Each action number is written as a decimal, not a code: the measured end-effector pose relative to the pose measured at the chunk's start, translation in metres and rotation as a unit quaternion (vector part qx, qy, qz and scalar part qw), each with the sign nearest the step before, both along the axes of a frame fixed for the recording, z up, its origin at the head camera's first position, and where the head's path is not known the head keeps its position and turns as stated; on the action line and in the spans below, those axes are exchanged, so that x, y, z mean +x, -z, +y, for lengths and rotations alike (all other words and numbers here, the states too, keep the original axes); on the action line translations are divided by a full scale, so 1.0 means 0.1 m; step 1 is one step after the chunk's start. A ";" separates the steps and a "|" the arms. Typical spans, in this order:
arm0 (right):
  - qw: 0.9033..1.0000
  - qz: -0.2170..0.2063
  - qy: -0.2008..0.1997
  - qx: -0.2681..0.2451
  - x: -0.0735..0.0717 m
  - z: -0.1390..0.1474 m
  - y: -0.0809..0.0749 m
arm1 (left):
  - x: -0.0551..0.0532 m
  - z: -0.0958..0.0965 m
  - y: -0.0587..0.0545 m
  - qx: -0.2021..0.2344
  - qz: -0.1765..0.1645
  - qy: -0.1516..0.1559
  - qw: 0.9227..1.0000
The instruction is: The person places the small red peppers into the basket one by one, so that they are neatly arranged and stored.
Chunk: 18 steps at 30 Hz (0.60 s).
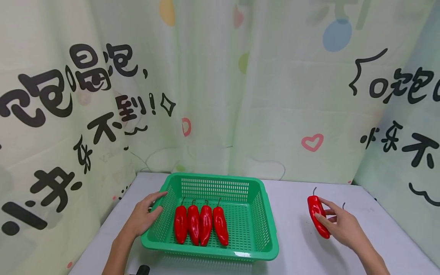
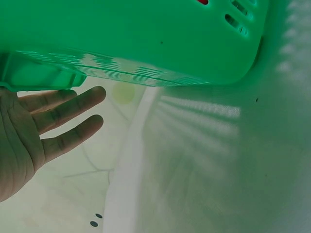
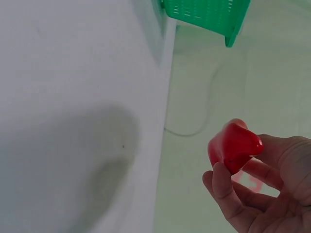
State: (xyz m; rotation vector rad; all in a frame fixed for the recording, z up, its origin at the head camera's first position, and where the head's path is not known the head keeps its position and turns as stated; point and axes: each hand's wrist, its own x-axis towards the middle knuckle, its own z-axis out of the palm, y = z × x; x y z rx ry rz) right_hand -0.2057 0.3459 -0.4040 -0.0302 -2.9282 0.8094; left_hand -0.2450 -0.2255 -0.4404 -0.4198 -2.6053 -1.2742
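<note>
My right hand (image 1: 345, 225) pinches a glossy red chili pepper (image 1: 317, 217) between thumb and fingers, above the right part of the table, its stem pointing up. In the right wrist view the blunt end of the pepper (image 3: 231, 145) faces the camera. A second thin stem (image 1: 343, 205) shows behind that hand; whatever it belongs to is hidden. Several red peppers (image 1: 206, 225) lie side by side in the left half of a green plastic basket (image 1: 272, 229). My left hand (image 1: 143, 214) is at the basket's left rim, with straight, spread fingers (image 2: 73, 109) alongside it.
The white table (image 1: 292, 244) ends at a pale printed curtain (image 1: 275, 114) behind and on both sides. A small black object (image 1: 143, 270) shows at the bottom edge, in front of the basket's left corner.
</note>
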 end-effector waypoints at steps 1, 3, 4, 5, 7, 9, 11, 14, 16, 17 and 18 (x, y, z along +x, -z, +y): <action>1.000 0.001 -0.001 0.000 0.00 -0.03 -0.02 | 0.00 0.00 0.00 0.000 0.001 0.000 1.000; 1.000 0.004 -0.003 -0.001 0.00 -0.08 -0.06 | 0.00 0.00 0.00 -0.001 0.002 0.000 1.000; 1.000 0.006 -0.005 -0.002 0.01 -0.11 -0.08 | 0.00 0.00 0.01 -0.001 0.002 0.000 1.000; 1.000 0.009 -0.007 -0.002 0.01 -0.13 -0.10 | 0.00 0.00 0.01 -0.001 0.003 0.000 1.000; 1.000 0.017 -0.009 -0.002 0.02 -0.19 -0.14 | -0.01 0.00 0.01 0.000 0.002 0.001 1.000; 1.000 0.024 -0.011 0.000 0.03 -0.24 -0.17 | -0.01 -0.01 0.01 0.002 0.001 0.001 1.000; 0.999 0.033 -0.014 0.001 0.04 -0.29 -0.20 | -0.01 -0.01 0.02 0.002 0.001 0.002 1.000; 0.999 0.041 -0.019 -0.001 0.04 -0.36 -0.24 | -0.01 -0.01 0.02 0.002 0.001 0.003 1.000; 0.999 0.049 -0.024 -0.002 0.04 -0.41 -0.27 | -0.01 -0.01 0.02 0.002 0.001 0.002 1.000; 0.998 0.053 -0.026 -0.002 0.04 -0.43 -0.29 | -0.01 -0.01 0.02 0.003 0.001 0.002 1.000; 0.998 0.057 -0.029 -0.003 0.04 -0.45 -0.30 | -0.01 -0.01 0.02 0.003 0.002 0.002 1.000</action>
